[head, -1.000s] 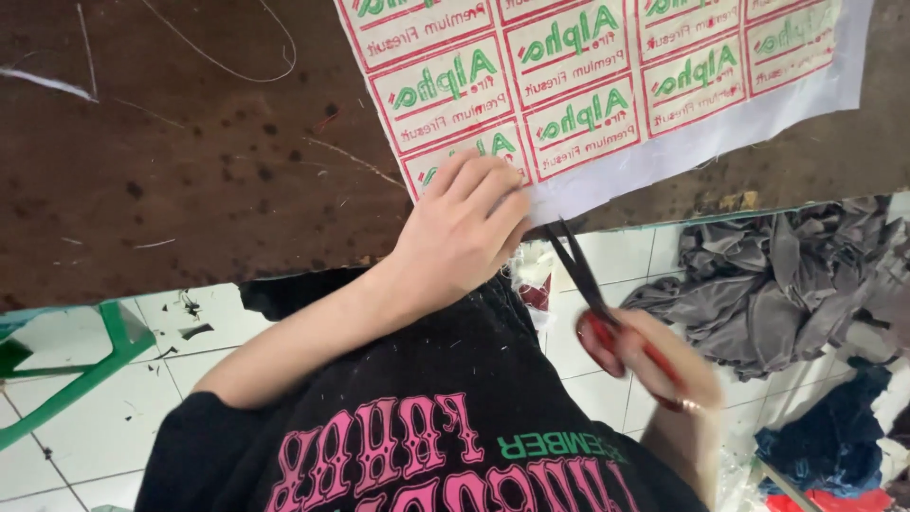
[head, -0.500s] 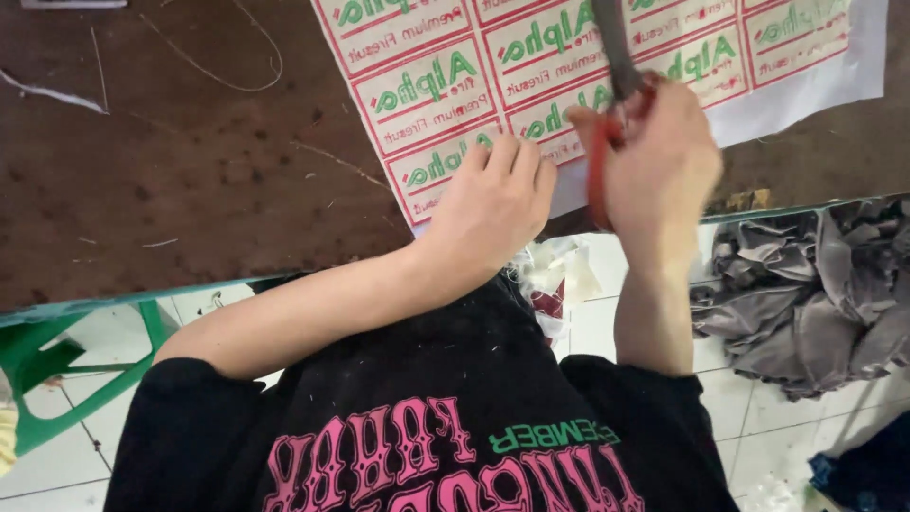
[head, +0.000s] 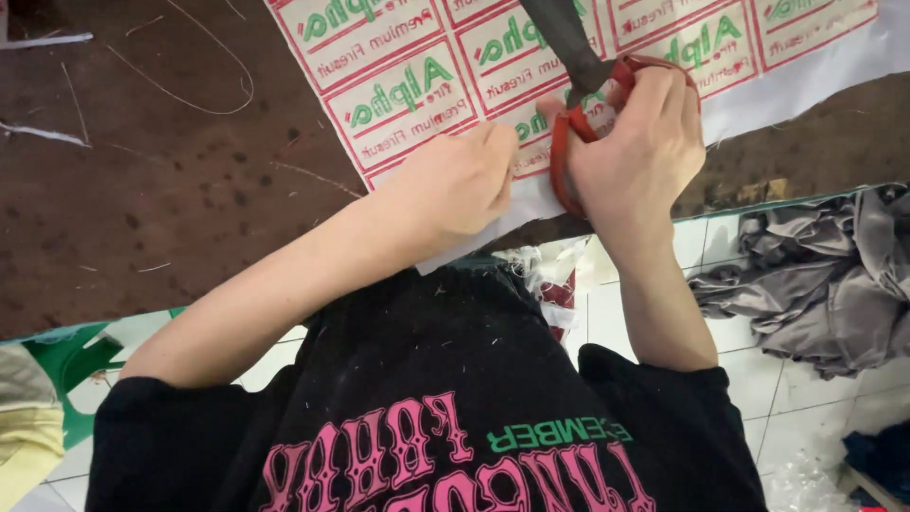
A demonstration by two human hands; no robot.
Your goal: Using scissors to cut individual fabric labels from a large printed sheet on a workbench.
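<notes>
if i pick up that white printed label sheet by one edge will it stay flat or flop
The label sheet would probably flop: it looks thin, lying flat on the brown table. Likely light and prone to sliding, since the left hand presses it down while the right hand works red-handled scissors.

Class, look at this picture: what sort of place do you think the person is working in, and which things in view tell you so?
Probably a small sewing or label-cutting workshop. A white sheet of printed labels lies on a worn brown worktable strewn with thread scraps, the right hand holds red-handled scissors over it, and grey fabric is heaped on the tiled floor.

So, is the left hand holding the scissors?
No, the left hand presses flat on the printed sheet; the right hand holds the scissors.
</notes>
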